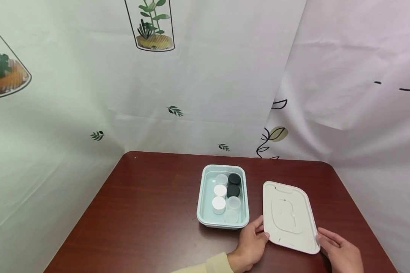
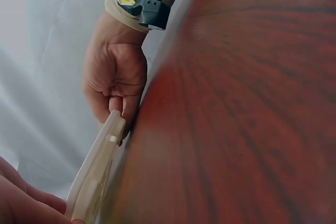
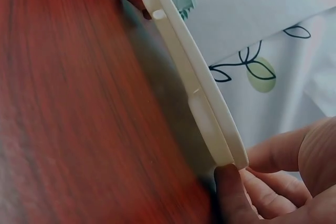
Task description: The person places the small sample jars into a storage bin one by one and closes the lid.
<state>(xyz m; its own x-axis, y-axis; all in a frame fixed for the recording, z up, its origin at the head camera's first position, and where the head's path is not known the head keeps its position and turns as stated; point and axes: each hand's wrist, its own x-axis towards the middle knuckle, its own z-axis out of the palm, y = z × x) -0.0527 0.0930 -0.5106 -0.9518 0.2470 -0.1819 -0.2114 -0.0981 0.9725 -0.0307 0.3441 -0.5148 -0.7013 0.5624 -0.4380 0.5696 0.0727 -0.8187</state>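
A flat white rectangular lid (image 1: 288, 216) with rounded corners lies level, close over the right part of the table. My left hand (image 1: 253, 242) grips its near left edge, fingers and thumb at the rim. At the near right corner my right hand (image 1: 343, 252) pinches the rim; in the right wrist view the thumb (image 3: 229, 187) presses one face and the fingers are behind. Side on in the left wrist view, the lid (image 2: 94, 171) spans between both hands. Whether its underside touches the table I cannot tell.
Left of the lid stands a pale blue rectangular tub (image 1: 205, 204), uncovered. Inside are several small round jars: white-topped (image 1: 219, 204), black-topped (image 1: 233, 190) and translucent (image 1: 234, 203). The dark red-brown table (image 1: 140, 212) ends at a white printed curtain (image 1: 208, 94) behind and at both sides.
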